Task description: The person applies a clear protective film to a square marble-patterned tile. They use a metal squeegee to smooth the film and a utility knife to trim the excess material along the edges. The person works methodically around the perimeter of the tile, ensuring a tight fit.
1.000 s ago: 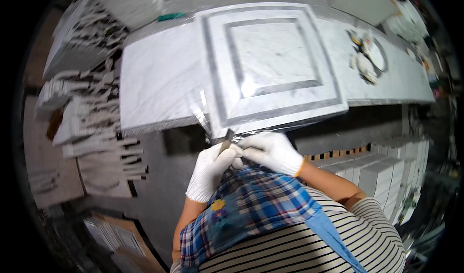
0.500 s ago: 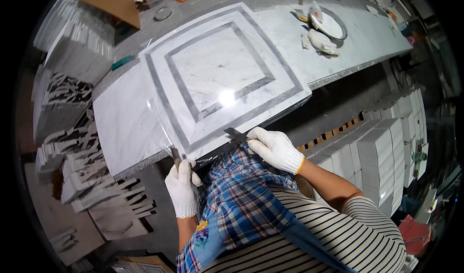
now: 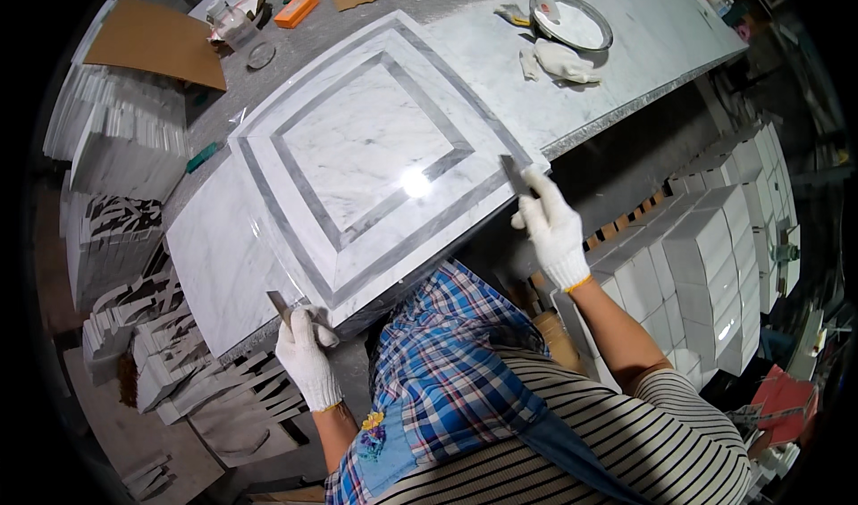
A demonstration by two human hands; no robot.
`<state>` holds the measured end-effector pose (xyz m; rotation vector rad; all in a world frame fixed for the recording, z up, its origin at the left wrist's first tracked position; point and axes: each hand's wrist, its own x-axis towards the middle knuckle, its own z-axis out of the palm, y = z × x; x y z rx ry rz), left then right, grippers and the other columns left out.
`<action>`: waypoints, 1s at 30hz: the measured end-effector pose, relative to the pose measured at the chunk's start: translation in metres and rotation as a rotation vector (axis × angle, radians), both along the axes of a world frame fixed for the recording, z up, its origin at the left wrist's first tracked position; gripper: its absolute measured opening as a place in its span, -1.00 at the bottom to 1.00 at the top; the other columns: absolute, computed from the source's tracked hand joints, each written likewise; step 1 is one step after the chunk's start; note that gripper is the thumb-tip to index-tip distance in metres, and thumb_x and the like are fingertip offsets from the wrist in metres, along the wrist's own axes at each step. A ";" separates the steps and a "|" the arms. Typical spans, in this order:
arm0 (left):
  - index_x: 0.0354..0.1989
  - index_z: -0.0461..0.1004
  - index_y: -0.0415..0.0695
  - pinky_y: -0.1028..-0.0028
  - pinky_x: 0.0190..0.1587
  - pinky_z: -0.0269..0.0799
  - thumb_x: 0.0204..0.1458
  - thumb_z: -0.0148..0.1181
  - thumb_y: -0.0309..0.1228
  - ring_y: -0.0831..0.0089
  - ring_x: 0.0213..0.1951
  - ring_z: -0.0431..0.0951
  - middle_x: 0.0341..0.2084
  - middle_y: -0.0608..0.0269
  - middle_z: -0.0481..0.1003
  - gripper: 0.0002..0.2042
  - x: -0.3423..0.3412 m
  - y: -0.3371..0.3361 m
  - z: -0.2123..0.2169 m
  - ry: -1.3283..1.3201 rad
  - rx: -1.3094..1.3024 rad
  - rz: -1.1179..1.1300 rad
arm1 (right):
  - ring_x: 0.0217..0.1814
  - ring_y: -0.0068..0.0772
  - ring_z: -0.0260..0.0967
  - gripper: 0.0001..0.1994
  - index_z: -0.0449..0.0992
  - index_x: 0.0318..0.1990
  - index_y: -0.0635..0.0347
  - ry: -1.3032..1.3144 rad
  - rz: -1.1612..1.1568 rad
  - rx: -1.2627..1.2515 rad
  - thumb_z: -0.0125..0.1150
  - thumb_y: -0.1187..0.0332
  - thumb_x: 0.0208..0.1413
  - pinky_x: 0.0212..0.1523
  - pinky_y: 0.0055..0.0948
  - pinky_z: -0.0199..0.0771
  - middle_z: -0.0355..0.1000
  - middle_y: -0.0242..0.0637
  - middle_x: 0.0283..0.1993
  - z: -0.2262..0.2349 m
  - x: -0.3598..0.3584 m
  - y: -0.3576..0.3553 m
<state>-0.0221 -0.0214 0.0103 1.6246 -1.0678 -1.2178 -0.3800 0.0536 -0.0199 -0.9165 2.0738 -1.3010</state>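
Note:
A square white marble panel (image 3: 357, 138) with two grey inlaid frames lies on the worktable, a bright light reflected in its surface. In my gloved right hand (image 3: 559, 241) is a dark flat scraper blade (image 3: 513, 174), its tip over the panel's near right corner. My gloved left hand (image 3: 308, 362) is closed around a second flat metal scraper (image 3: 279, 308), upright beside the panel's near left corner. Fingers hide the lower end of each blade. The panel's near edge runs between my hands.
White marble slabs (image 3: 219, 255) flank the panel. At the back right stand a bowl of white paste (image 3: 572, 24) and a crumpled glove (image 3: 563, 62). An orange box (image 3: 296, 10) and glass jar (image 3: 234, 31) sit behind. Stone strips (image 3: 161, 353) and stacked tiles (image 3: 706, 264) lie around.
My hands have moved apart: the right one with its blade went right to the panel's corner, the left one slightly left and down. The view has shifted a little.

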 end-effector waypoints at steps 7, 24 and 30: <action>-0.29 0.52 -0.26 0.51 -0.63 0.22 0.35 0.18 -0.21 0.61 -0.72 0.27 -0.73 0.39 0.33 -0.68 0.010 0.013 -0.029 -0.084 0.028 0.065 | -0.44 -0.42 0.56 -0.57 0.44 0.37 0.05 0.097 -0.102 0.076 0.10 0.28 0.39 -0.31 -0.39 0.56 0.56 -0.19 -0.47 -0.017 -0.030 0.001; -0.26 0.53 -0.27 0.52 -0.61 0.26 0.31 0.25 -0.25 0.66 -0.67 0.28 -0.65 0.43 0.37 -0.72 -0.005 0.015 -0.028 -0.040 0.043 0.171 | -0.53 -0.32 0.53 -0.59 0.50 0.33 -0.02 0.296 0.099 0.153 0.18 0.34 0.35 -0.42 -0.34 0.51 0.50 -0.24 -0.57 -0.010 0.006 0.002; -0.26 0.52 -0.24 0.53 -0.62 0.23 0.31 0.26 -0.22 0.63 -0.67 0.30 -0.64 0.41 0.38 -0.71 -0.001 0.017 -0.031 -0.030 0.038 0.133 | -0.55 -0.20 0.53 -0.58 0.50 0.33 -0.05 0.282 0.181 0.116 0.22 0.35 0.32 -0.44 -0.30 0.50 0.50 -0.26 -0.59 -0.011 0.030 0.004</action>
